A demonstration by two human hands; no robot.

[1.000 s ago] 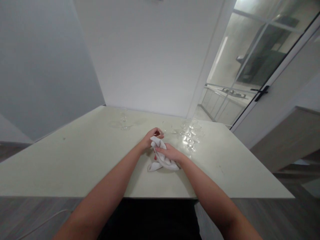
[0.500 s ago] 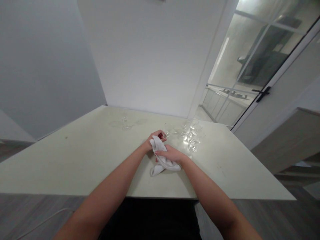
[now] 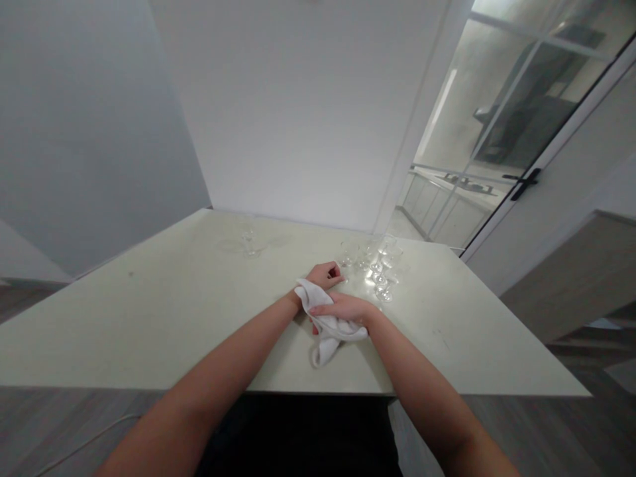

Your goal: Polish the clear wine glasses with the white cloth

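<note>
My left hand point(image 3: 324, 274) reaches forward over the tabletop with its fingers curled in a pinch at the foot of a clear stemmed glass point(image 3: 349, 252). The exact contact is hard to see because the glass is transparent. Closed on a crumpled white cloth point(image 3: 334, 326), my right hand point(image 3: 344, 307) sits just behind and to the right of the left one. The cloth drapes against my left wrist, and one end hangs toward the table's near edge. Right of the pinched glass stands a cluster of several stemmed glasses point(image 3: 382, 278).
One more stemmed glass point(image 3: 249, 244) stands apart on the pale table point(image 3: 149, 318), at the back left. A white wall point(image 3: 298, 119) rises behind the table. To the right is a glazed door with a black handle point(image 3: 524, 182). A cable point(image 3: 89, 440) lies on the floor at left.
My left hand has shifted right and slightly forward, and the pinched glass has moved right, nearer the cluster. The cloth's hanging end has swung right and toward me in my right hand.
</note>
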